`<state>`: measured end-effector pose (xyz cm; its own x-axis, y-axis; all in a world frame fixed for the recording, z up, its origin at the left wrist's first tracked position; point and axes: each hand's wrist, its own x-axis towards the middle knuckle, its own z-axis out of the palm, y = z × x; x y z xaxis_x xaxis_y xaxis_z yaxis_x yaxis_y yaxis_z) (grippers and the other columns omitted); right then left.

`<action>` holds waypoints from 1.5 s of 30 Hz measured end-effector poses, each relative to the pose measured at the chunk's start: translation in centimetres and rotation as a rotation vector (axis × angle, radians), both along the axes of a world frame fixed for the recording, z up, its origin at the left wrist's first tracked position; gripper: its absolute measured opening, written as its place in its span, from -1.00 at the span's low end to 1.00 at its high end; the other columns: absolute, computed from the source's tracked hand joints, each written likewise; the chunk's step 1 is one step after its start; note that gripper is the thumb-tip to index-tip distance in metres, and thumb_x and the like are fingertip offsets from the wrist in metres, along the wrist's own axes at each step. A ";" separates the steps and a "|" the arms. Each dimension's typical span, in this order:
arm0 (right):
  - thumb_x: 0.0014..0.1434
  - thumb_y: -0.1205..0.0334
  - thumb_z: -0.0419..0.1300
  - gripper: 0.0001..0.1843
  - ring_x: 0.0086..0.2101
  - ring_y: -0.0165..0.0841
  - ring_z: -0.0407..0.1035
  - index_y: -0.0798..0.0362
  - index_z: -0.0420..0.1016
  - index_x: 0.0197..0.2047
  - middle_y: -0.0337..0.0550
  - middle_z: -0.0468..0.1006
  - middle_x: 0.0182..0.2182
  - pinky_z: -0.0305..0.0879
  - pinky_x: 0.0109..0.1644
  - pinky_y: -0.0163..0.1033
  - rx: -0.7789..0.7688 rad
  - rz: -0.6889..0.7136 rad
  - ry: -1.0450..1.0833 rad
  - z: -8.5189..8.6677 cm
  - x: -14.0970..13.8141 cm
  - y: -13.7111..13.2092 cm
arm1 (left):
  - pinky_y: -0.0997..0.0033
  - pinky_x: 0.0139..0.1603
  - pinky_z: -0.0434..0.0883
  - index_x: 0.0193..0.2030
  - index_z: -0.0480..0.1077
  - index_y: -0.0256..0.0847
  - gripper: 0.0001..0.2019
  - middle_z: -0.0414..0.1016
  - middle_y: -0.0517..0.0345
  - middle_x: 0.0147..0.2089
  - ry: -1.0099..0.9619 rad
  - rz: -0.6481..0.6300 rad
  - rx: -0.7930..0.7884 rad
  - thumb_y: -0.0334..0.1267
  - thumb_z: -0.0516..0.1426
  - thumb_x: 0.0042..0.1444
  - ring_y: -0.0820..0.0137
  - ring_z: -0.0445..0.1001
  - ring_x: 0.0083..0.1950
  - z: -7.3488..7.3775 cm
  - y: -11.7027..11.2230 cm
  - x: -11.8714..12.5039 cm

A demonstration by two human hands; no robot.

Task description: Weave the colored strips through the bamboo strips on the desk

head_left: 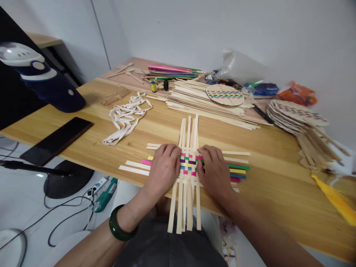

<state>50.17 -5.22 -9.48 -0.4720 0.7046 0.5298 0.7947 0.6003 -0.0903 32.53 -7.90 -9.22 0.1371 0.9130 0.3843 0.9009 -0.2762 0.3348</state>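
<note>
A panel of woven strips (190,165) lies at the table's front edge, plain pale strips crossing pink, green, purple, yellow and blue ones. Long pale ends (180,207) hang over the edge towards me. My left hand (165,163) is closed on the panel's left side, its fingers curled and bent at the upper left corner. On the opposite side my right hand (213,167) grips the weave, with thumb and forefinger near the upper right. Both palms hide parts of the crosswise strips, whose coloured ends (239,171) stick out past the hands.
White cord (126,116) lies tangled left of centre, near glasses (115,95) and a dark phone-like slab (57,140). Loose pale strips (191,97), a round woven fan (224,95) and stacked fans (294,113) occupy the back and right. A blue-and-white device (44,79) stands left.
</note>
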 end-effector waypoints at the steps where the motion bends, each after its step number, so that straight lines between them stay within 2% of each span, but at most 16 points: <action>1: 0.17 0.41 0.03 -0.69 -0.02 -0.11 0.25 0.26 0.39 -0.02 0.12 0.44 -0.08 0.28 0.12 -0.01 0.007 0.008 0.006 -0.1 0.0 0.0 | 0.15 0.14 0.36 -0.03 0.38 -0.26 -0.79 0.43 0.02 -0.01 0.006 0.003 0.003 -0.43 0.01 0.23 0.22 0.33 0.04 0.0 0.0 0.0; 6: 0.19 0.41 0.01 -0.64 0.01 -0.10 0.26 0.30 0.36 0.05 0.14 0.45 -0.04 0.27 0.17 0.01 -0.013 0.027 0.001 -0.8 0.1 0.3 | 0.17 0.28 0.25 0.05 0.34 -0.31 -0.72 0.37 -0.02 0.14 0.058 -0.018 0.020 -0.46 -0.02 0.23 0.21 0.27 0.17 -0.2 0.1 0.0; 9: 0.19 0.40 0.01 -0.63 0.01 -0.10 0.25 0.32 0.35 0.05 0.17 0.43 -0.03 0.28 0.15 0.01 -0.030 0.020 0.011 -0.8 0.1 0.3 | 0.13 0.24 0.27 0.13 0.31 -0.30 -0.65 0.37 -0.04 0.12 0.129 -0.027 -0.021 -0.46 -0.03 0.22 0.17 0.28 0.15 -0.1 0.1 0.1; 13: 0.22 0.36 0.02 -0.67 -0.01 -0.09 0.24 0.28 0.38 0.02 0.16 0.43 -0.06 0.30 0.12 0.03 -0.045 0.013 -0.005 -0.6 0.1 0.3 | 0.03 0.16 0.31 0.21 0.27 -0.16 -0.56 0.34 -0.04 0.14 0.208 -0.014 -0.094 -0.43 0.02 0.18 0.09 0.27 0.14 0.4 0.2 0.4; 18: 0.22 0.34 0.03 -0.68 -0.02 -0.09 0.23 0.27 0.39 0.01 0.13 0.43 -0.07 0.28 0.12 0.02 -0.057 0.011 -0.020 -0.5 0.0 0.5 | 0.05 0.08 0.34 0.09 0.34 -0.25 -0.66 0.38 -0.08 0.03 0.239 0.045 -0.120 -0.43 0.02 0.18 0.08 0.30 0.04 1.1 0.6 1.4; 21: 0.22 0.34 0.03 -0.67 -0.03 -0.09 0.23 0.29 0.39 0.01 0.14 0.42 -0.07 0.27 0.12 0.02 -0.065 0.000 -0.021 -0.4 -0.1 0.4 | 0.06 0.10 0.33 0.02 0.36 -0.33 -0.72 0.39 -0.12 0.01 0.209 0.091 -0.102 -0.41 0.02 0.17 0.08 0.30 0.04 1.1 1.0 2.0; 23: 0.22 0.33 0.03 -0.67 -0.03 -0.08 0.22 0.29 0.39 0.01 0.16 0.41 -0.06 0.27 0.11 0.01 -0.064 -0.016 -0.020 -0.4 -0.2 0.4 | 0.08 0.15 0.30 0.06 0.33 -0.36 -0.69 0.35 -0.14 0.09 0.187 0.061 -0.063 -0.42 0.00 0.18 0.08 0.27 0.09 1.0 1.2 2.3; 25: 0.22 0.33 0.03 -0.68 -0.02 -0.08 0.21 0.29 0.38 0.00 0.17 0.40 -0.06 0.27 0.11 0.02 -0.063 -0.024 -0.021 -0.4 -0.2 0.3 | 0.11 0.16 0.28 0.11 0.29 -0.33 -0.66 0.32 -0.11 0.16 0.173 -0.025 -0.046 -0.43 -0.03 0.19 0.12 0.26 0.12 0.8 1.5 2.5; 28: 0.21 0.34 0.03 -0.67 -0.01 -0.08 0.19 0.30 0.37 0.01 0.18 0.40 -0.07 0.26 0.12 0.03 -0.057 -0.024 -0.029 -0.5 -0.1 0.3 | 0.11 0.15 0.28 0.06 0.32 -0.28 -0.70 0.36 -0.04 0.12 0.167 -0.096 -0.065 -0.38 -0.01 0.20 0.13 0.27 0.09 0.7 1.8 2.6; 33: 0.20 0.34 0.03 -0.67 -0.03 -0.08 0.19 0.32 0.38 0.00 0.19 0.41 -0.07 0.24 0.13 0.01 -0.053 -0.016 -0.056 -0.4 -0.1 0.4 | 0.06 0.08 0.28 -0.01 0.34 -0.27 -0.75 0.39 -0.05 0.04 0.193 -0.053 -0.080 -0.32 0.04 0.18 0.09 0.28 0.04 0.8 2.1 3.0; 45: 0.13 0.38 0.02 -0.71 -0.10 -0.10 0.20 0.28 0.39 -0.10 0.17 0.41 -0.16 0.26 0.07 -0.02 -0.074 -0.006 -0.080 0.2 -0.4 0.7 | 0.10 -0.02 0.28 -0.10 0.34 -0.28 -0.80 0.36 -0.09 -0.11 0.179 -0.040 -0.063 -0.38 0.01 0.14 0.10 0.26 -0.08 0.4 2.8 3.4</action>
<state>49.75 -4.48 -9.26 -0.5061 0.7436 0.4370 0.8049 0.5892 -0.0704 35.91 -5.12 -8.81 0.2348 0.9269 0.2930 0.9363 -0.2966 0.1881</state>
